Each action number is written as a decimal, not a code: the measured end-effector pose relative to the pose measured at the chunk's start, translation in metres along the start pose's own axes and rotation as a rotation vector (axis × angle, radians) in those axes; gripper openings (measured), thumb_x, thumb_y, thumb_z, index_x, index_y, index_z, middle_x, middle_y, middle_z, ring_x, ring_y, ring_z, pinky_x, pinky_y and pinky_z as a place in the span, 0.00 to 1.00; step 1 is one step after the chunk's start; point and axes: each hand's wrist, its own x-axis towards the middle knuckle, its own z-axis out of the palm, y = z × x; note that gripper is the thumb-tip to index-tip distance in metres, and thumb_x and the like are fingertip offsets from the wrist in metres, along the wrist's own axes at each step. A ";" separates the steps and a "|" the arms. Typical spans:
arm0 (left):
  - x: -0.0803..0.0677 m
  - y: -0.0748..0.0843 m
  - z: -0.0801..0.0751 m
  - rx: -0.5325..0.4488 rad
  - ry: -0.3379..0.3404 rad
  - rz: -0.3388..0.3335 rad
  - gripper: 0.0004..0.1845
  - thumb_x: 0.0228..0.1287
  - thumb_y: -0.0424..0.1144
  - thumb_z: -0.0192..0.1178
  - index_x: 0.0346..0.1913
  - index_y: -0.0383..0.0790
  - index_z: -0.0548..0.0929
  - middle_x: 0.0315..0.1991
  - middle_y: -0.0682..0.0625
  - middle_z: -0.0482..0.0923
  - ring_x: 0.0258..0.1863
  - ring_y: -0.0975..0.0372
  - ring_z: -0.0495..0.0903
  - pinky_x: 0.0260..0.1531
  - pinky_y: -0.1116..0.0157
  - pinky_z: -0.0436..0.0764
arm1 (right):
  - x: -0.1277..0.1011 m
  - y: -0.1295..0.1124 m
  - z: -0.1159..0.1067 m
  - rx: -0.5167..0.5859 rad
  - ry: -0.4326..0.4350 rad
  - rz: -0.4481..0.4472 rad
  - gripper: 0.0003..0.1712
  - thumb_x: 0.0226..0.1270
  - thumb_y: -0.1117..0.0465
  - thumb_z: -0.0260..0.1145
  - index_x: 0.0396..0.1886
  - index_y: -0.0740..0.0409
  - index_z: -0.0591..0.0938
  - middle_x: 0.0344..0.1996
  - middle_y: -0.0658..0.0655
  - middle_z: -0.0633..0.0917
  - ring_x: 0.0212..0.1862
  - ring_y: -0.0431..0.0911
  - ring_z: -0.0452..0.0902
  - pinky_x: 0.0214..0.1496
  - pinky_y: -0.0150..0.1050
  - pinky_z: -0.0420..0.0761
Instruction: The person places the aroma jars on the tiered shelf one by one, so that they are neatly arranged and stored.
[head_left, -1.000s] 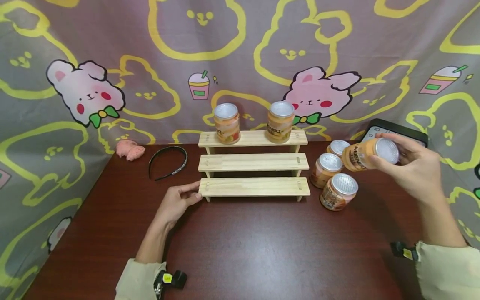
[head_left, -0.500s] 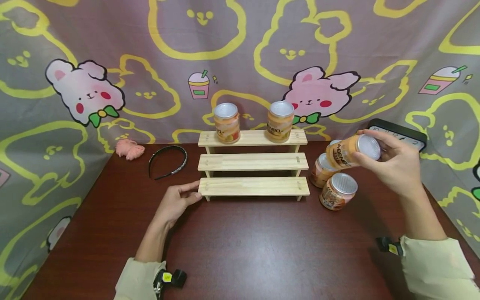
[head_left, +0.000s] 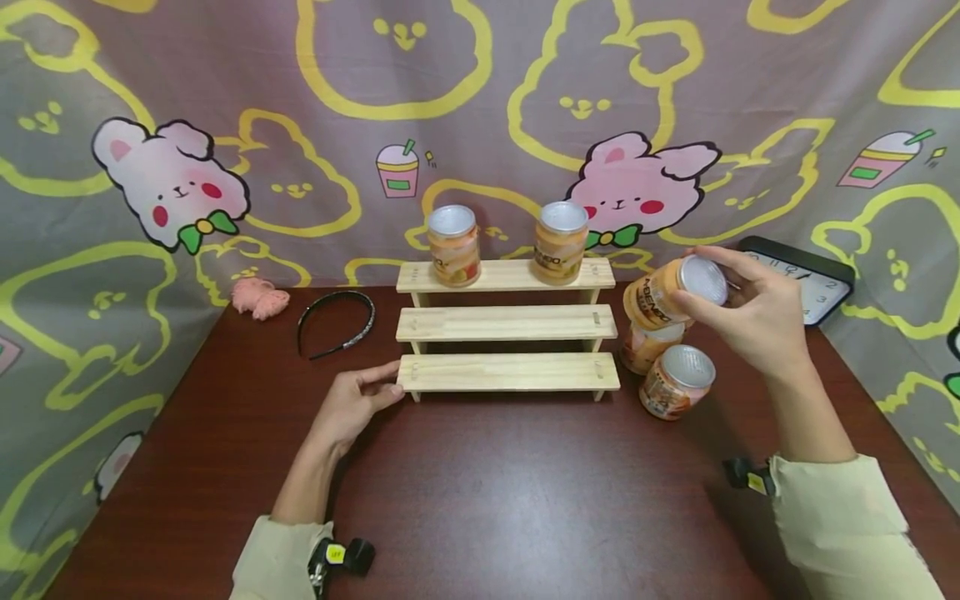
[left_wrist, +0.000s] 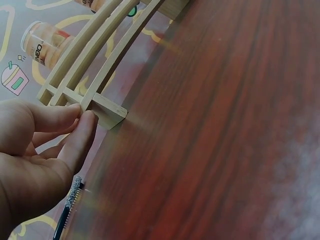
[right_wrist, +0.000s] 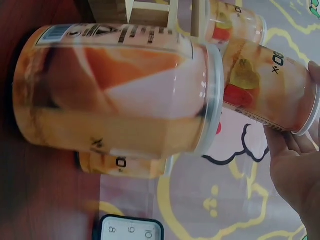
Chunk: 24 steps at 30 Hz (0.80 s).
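right hand (head_left: 753, 321) fingers grip a tilted orange can (head_left: 667, 296) above two cans right of the wooden step shelf (head_left: 507, 325). left hand (head_left: 348, 408), fingers relaxed, touches the shelf's near-left corner.

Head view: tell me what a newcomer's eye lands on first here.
First, the orange can that the right hand holds tilted in the air, just right of the wooden three-step shelf at the table's middle. Next, the two cans standing upright on the shelf's top step, against the loud bunny-print backdrop. The left hand touches the shelf's bottom-left corner.
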 end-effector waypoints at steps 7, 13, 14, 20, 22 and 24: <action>0.001 -0.001 0.000 -0.005 0.000 0.012 0.26 0.68 0.21 0.60 0.68 0.24 0.72 0.57 0.28 0.78 0.44 0.67 0.83 0.45 0.71 0.81 | 0.003 -0.002 0.010 -0.026 -0.012 -0.026 0.31 0.48 0.82 0.75 0.56 0.72 0.83 0.49 0.54 0.86 0.42 0.40 0.82 0.43 0.24 0.81; 0.000 0.000 0.000 0.005 0.004 0.001 0.25 0.68 0.22 0.60 0.68 0.24 0.73 0.57 0.28 0.78 0.44 0.66 0.83 0.45 0.72 0.81 | 0.004 -0.004 0.021 -0.004 -0.023 -0.039 0.30 0.48 0.81 0.76 0.56 0.72 0.83 0.50 0.54 0.86 0.42 0.40 0.82 0.43 0.25 0.80; 0.000 0.000 0.000 0.007 0.004 0.002 0.25 0.68 0.22 0.60 0.68 0.24 0.73 0.58 0.29 0.78 0.44 0.66 0.83 0.45 0.72 0.80 | 0.004 -0.004 0.023 -0.009 -0.024 -0.038 0.31 0.48 0.81 0.76 0.56 0.71 0.83 0.50 0.55 0.86 0.42 0.40 0.82 0.43 0.25 0.80; 0.000 0.000 -0.001 0.007 -0.003 0.002 0.25 0.68 0.22 0.60 0.68 0.25 0.73 0.57 0.29 0.78 0.44 0.66 0.83 0.45 0.72 0.80 | 0.005 -0.008 0.033 -0.032 -0.045 -0.016 0.30 0.50 0.78 0.77 0.56 0.69 0.84 0.51 0.56 0.86 0.45 0.40 0.82 0.46 0.25 0.80; 0.000 0.000 0.000 0.004 -0.007 0.002 0.26 0.69 0.22 0.60 0.68 0.25 0.72 0.57 0.29 0.78 0.44 0.66 0.83 0.45 0.72 0.80 | 0.006 -0.009 0.037 -0.034 -0.056 -0.015 0.30 0.50 0.78 0.78 0.57 0.69 0.83 0.52 0.56 0.86 0.46 0.40 0.82 0.47 0.25 0.80; 0.000 0.000 0.000 0.002 -0.008 0.002 0.26 0.69 0.22 0.60 0.68 0.25 0.72 0.57 0.29 0.78 0.44 0.66 0.82 0.45 0.72 0.80 | 0.007 -0.010 0.041 -0.033 -0.066 -0.020 0.30 0.51 0.77 0.78 0.57 0.69 0.83 0.52 0.56 0.85 0.46 0.41 0.81 0.47 0.25 0.80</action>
